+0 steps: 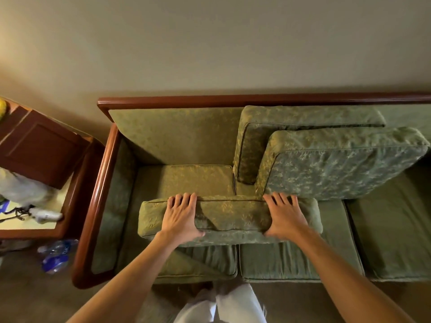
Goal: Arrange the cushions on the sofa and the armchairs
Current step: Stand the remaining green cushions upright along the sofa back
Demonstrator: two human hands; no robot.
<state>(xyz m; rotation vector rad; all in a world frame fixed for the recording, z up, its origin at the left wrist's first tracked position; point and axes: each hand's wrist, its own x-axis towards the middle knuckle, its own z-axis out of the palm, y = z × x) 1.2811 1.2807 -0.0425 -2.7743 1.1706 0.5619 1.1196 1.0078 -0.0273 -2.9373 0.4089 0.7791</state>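
Left hand (180, 216) and right hand (285, 216) are gripping the back cushion (229, 220) by its top edge, likely carrying it to the sofa (177, 134) backrest's bare left slot.

Green sofa (102, 206) with wooden frame, three seat cushions (279, 264), two back cushions (338, 166) leaning on them

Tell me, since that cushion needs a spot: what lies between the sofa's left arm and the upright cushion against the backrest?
In the head view, only bare backrest and seat cushion; nothing stands between the sofa arm and the upright cushion.
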